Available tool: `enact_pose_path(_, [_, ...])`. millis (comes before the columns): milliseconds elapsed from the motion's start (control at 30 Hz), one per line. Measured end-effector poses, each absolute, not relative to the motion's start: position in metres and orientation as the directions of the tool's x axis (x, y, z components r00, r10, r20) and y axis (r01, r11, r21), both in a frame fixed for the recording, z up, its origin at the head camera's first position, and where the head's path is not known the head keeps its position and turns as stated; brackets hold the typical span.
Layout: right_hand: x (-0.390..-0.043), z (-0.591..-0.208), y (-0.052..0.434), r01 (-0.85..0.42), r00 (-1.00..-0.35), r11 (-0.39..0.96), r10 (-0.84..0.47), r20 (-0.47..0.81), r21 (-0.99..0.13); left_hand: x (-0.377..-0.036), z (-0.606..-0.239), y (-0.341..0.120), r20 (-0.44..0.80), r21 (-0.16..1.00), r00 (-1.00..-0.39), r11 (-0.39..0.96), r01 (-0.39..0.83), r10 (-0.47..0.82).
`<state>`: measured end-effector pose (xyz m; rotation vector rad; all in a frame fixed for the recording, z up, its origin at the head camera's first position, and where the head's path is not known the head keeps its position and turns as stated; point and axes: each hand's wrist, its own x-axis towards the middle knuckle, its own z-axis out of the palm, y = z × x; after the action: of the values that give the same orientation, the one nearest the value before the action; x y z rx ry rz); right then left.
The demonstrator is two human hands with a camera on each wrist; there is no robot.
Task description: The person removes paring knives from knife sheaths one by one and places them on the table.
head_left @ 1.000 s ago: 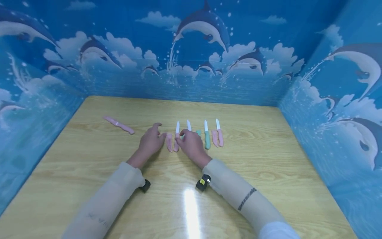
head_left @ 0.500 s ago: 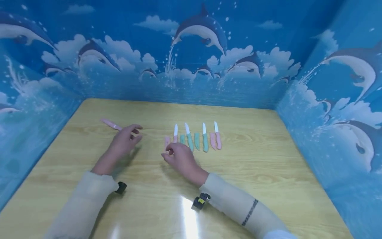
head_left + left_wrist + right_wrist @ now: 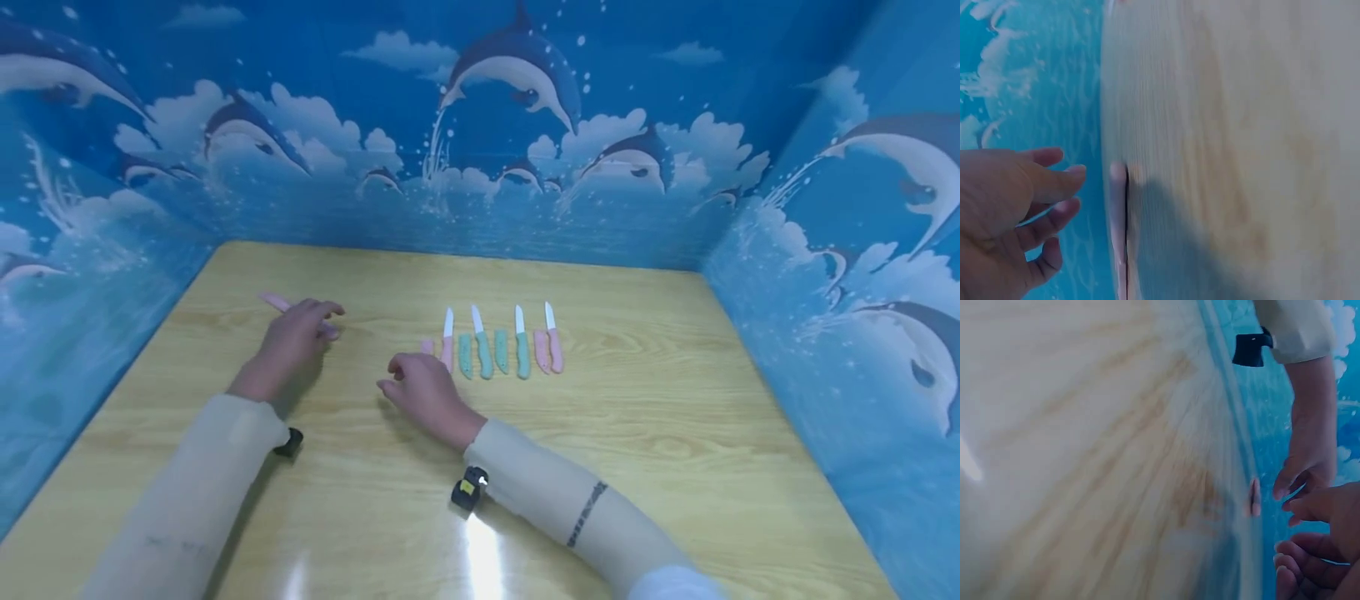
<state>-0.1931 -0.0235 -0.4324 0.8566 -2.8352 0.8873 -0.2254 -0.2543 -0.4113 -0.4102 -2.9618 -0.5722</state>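
A pink sheathed knife [image 3: 274,302] lies alone at the table's left. My left hand [image 3: 296,336] hovers over its near end with fingers relaxed. In the left wrist view the fingertips [image 3: 1071,177] stand just short of the pink knife [image 3: 1117,219]. My right hand [image 3: 417,388] rests on the table with fingers loosely curled and holds nothing. It lies just in front of a small pink sheath [image 3: 427,345]. To the right runs a row: a pink knife [image 3: 447,343], green sheaths [image 3: 465,357] and green knives [image 3: 482,350], then a pink sheath [image 3: 541,350] and a pink knife [image 3: 553,342].
The wooden table [image 3: 660,400] is walled on three sides by blue dolphin-print panels [image 3: 525,167]. A bright light glare [image 3: 480,550] lies near the front edge. Black wrist cameras [image 3: 467,490] sit on both sleeves.
My left hand has moved left from the row to the lone pink knife. My right hand has drawn back and leftward off the row, uncovering the knives it hid.
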Motion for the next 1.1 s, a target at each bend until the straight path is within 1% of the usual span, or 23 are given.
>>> enact_pose_path(167, [-0.205, -0.439, -0.038, -0.481, -0.870, 0.705, -0.460, 0.180, -0.522, -0.239, -0.409, -0.263, 0.156, 0.268, -0.951, 0.915, 0.301, 0.267])
enact_pose_path(267, [-0.210, -0.440, -0.046, -0.456, -0.883, 0.724, -0.441, 0.161, -0.517, -0.241, -0.411, -0.271, 0.176, 0.248, -0.948, 0.920, 0.303, 0.264])
enact_pose_path(400, [-0.214, -0.441, -0.056, -0.425, -0.899, 0.752, -0.415, 0.139, -0.505, -0.243, -0.417, -0.283, 0.160, 0.245, -0.956, 0.928, 0.280, 0.246])
enact_pose_path(467, [-0.215, -0.441, -0.060, -0.412, -0.905, 0.774, -0.407, 0.122, -0.481, -0.244, -0.420, -0.288, 0.150, 0.241, -0.959, 0.932, 0.271, 0.240])
enact_pose_path(633, [-0.214, -0.440, -0.067, -0.421, -0.901, 0.810, -0.424, 0.087, -0.408, -0.247, -0.424, -0.296, 0.130, 0.230, -0.964, 0.939, 0.256, 0.231])
enact_pose_path(767, [-0.217, -0.440, -0.067, -0.434, -0.898, 0.822, -0.427, 0.106, -0.369, -0.251, -0.423, -0.292, 0.098, 0.212, -0.966, 0.943, 0.256, 0.240])
enact_pose_path(900, [-0.221, -0.442, -0.067, -0.445, -0.893, 0.815, -0.436, 0.113, -0.371, -0.251, -0.424, -0.290, 0.085, 0.202, -0.967, 0.946, 0.253, 0.240])
enact_pose_path(1100, [-0.226, -0.442, -0.073, -0.457, -0.885, 0.806, -0.453, 0.105, -0.375, -0.249, -0.427, -0.291, 0.107, 0.202, -0.961, 0.941, 0.273, 0.256])
